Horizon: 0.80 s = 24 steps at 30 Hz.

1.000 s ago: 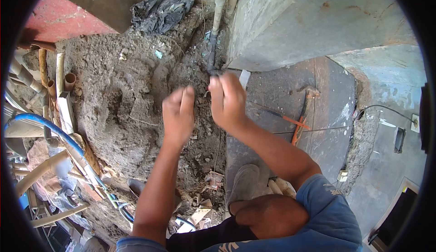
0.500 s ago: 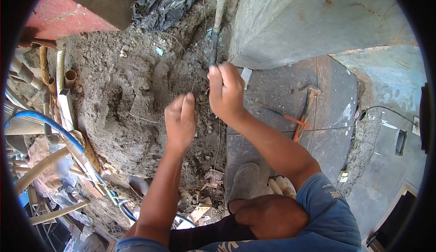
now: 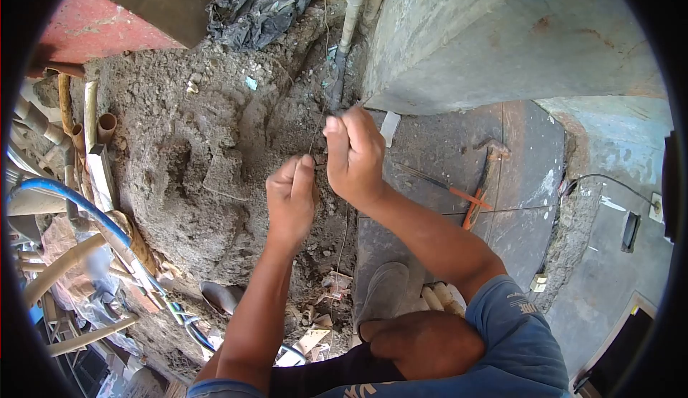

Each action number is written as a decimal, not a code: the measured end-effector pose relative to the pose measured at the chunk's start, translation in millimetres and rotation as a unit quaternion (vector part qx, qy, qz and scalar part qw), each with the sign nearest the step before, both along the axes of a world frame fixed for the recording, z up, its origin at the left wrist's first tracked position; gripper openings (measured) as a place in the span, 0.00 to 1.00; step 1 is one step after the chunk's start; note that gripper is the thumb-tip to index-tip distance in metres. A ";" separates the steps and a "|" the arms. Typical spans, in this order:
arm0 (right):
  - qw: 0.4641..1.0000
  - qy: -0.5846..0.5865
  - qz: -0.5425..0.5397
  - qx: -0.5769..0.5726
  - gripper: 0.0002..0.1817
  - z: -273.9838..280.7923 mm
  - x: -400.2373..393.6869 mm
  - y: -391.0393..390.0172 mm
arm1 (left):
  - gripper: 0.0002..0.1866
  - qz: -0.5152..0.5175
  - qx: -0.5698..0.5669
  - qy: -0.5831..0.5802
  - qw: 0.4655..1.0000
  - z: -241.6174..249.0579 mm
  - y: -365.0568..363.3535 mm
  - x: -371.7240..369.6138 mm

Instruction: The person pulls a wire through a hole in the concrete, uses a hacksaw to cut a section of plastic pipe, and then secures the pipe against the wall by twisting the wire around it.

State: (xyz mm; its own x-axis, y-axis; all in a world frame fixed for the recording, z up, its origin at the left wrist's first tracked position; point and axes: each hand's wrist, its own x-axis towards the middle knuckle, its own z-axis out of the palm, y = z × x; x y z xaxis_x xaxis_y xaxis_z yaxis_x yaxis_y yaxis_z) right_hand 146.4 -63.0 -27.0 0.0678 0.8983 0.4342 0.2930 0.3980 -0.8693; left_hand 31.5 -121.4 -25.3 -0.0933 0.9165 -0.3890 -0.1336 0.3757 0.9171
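Note:
Both hands are raised over the dug soil, close together. My left hand (image 3: 291,191) is closed, thumb against the curled fingers, pinching a thin string (image 3: 315,134). A little higher and to the right, my right hand (image 3: 355,153) is closed in a pinch at the same string, which runs between the two hands. Below my right hand the string hangs down over the soil (image 3: 193,211). Just above the hands, a grey pipe (image 3: 338,75) comes down into the trench beside the wall's corner.
A hammer (image 3: 491,165) and an orange-handled tool (image 3: 459,193) lie on the dark tiles (image 3: 523,147) at right. A black plastic bag (image 3: 259,12) is at the top. A blue hose (image 3: 79,197), pipes and rubble are at left. A concrete wall (image 3: 487,46) stands upper right.
My left hand has moved slightly right and down, closer to my right hand. My right hand has shifted slightly down. The view has shifted a little.

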 end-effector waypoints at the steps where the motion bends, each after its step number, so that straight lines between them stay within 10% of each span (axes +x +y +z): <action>1: 1.000 -0.022 -0.002 0.005 0.12 4.5 4.8 -12.6 | 0.23 -0.008 0.025 0.081 0.996 13.3 11.3 3.7; 12: 0.999 -0.009 0.036 0.036 0.10 17.5 5.1 -20.9 | 0.21 -0.025 0.192 0.133 0.972 -14.4 29.6 29.7; 14: 0.999 0.008 0.015 0.028 0.10 14.2 5.0 -4.8 | 0.22 -0.020 0.013 0.030 0.999 -5.0 -3.1 21.1; 24: 0.990 0.028 0.133 0.039 0.08 35.4 15.0 -91.8 | 0.21 -0.078 0.118 0.082 0.987 -2.3 109.2 19.9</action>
State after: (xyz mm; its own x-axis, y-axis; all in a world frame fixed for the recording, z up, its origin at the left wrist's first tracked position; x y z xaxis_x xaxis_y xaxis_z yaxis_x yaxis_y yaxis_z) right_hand 161.4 -154.8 8.4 -0.1413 0.8510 0.5058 0.1205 0.5219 -0.8444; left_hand 51.4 -12.3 -27.6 0.0132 0.9879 -0.1547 0.0659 0.1535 0.9859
